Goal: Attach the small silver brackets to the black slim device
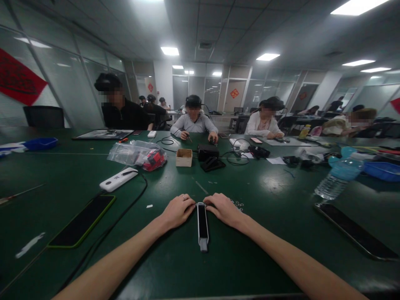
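On the green table (168, 266) straight in front of me lies a slim handheld device (203, 223) with a long black face, a pale rim and a grey tip pointing toward me. My left hand (178, 210) comes from the left, its fingers closed at the far left corner of this device. From the other side my right hand (223, 208) has its fingers bent and closed on the far right corner. The fingertips partly hide that far end. Several small rings (239, 204) lie scattered just beyond my right hand, partly covered by it.
A green-edged phone (83, 221), a white handset (118, 179) and a black cable lie left. Right are a water bottle (336, 177) and a dark phone (353, 231). Further back are a plastic bag (125, 153) and a small box (184, 158). Several people sit opposite.
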The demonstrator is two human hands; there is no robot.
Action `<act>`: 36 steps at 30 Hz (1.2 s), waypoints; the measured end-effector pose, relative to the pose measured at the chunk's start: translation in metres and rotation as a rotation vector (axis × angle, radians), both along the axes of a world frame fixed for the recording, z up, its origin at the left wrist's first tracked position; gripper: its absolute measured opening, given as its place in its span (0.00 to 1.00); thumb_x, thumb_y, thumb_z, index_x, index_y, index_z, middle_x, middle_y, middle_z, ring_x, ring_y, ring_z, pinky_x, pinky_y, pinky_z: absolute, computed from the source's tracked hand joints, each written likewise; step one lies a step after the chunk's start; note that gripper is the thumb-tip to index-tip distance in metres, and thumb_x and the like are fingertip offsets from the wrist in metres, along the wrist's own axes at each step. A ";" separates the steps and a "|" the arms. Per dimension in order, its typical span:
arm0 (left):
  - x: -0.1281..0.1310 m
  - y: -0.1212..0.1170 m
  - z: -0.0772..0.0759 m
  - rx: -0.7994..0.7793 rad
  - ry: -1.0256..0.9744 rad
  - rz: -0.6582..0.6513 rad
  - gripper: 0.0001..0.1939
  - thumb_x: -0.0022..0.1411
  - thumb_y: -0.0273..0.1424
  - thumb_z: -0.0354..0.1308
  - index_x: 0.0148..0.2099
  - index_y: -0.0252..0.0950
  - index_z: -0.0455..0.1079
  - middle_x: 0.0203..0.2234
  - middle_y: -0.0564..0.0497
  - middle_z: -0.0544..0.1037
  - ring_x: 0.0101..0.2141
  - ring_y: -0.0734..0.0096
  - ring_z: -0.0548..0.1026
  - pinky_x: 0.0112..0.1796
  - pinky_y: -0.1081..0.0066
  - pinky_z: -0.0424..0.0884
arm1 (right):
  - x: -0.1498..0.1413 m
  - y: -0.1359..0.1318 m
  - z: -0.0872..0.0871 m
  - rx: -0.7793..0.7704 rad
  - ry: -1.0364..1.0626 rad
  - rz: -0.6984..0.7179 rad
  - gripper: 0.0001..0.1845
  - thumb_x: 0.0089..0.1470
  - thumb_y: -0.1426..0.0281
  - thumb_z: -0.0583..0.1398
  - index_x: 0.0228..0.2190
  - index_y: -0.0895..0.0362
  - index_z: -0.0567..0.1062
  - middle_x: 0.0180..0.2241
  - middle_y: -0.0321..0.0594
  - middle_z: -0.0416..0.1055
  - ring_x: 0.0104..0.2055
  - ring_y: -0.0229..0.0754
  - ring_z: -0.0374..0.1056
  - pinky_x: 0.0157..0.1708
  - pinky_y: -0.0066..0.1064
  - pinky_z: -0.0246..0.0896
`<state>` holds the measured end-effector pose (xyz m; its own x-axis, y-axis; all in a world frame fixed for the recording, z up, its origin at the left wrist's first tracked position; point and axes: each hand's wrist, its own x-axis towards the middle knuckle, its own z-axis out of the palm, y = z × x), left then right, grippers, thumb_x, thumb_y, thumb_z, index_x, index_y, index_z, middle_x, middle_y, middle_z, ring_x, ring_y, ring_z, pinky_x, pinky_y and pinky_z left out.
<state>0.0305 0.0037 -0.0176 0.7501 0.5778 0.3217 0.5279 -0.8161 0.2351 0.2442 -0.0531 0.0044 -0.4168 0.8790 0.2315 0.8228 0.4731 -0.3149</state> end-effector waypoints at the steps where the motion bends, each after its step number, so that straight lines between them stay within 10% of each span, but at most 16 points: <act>1: 0.000 0.000 0.000 0.001 0.002 -0.001 0.11 0.66 0.31 0.47 0.44 0.37 0.70 0.36 0.48 0.72 0.37 0.68 0.70 0.39 0.70 0.67 | 0.001 0.001 0.000 0.007 -0.007 0.001 0.09 0.59 0.69 0.56 0.41 0.56 0.71 0.38 0.40 0.71 0.39 0.41 0.65 0.40 0.34 0.60; 16: 0.000 0.004 -0.004 -0.038 -0.004 -0.013 0.11 0.66 0.28 0.47 0.47 0.39 0.69 0.38 0.49 0.72 0.38 0.69 0.71 0.39 0.71 0.67 | 0.005 0.007 -0.007 0.062 -0.048 0.027 0.10 0.60 0.69 0.54 0.41 0.57 0.72 0.39 0.42 0.72 0.41 0.42 0.65 0.41 0.35 0.59; 25: -0.002 0.002 -0.001 -0.050 0.003 -0.013 0.11 0.66 0.28 0.47 0.47 0.39 0.68 0.39 0.49 0.72 0.38 0.68 0.71 0.39 0.71 0.68 | 0.055 0.009 0.023 0.114 -0.164 -0.095 0.10 0.58 0.70 0.54 0.41 0.56 0.73 0.41 0.43 0.72 0.44 0.45 0.65 0.43 0.38 0.58; 36: -0.001 0.003 0.000 -0.069 0.009 0.000 0.10 0.66 0.29 0.47 0.47 0.39 0.68 0.40 0.49 0.72 0.38 0.68 0.71 0.40 0.70 0.68 | 0.084 0.012 0.018 -0.127 -0.284 -0.130 0.11 0.56 0.71 0.55 0.37 0.53 0.77 0.36 0.43 0.72 0.40 0.44 0.66 0.38 0.30 0.58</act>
<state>0.0292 0.0068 -0.0180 0.7526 0.5987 0.2742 0.5305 -0.7979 0.2863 0.3279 -0.0415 0.0220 -0.3317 0.9434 0.0075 0.9369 0.3303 -0.1145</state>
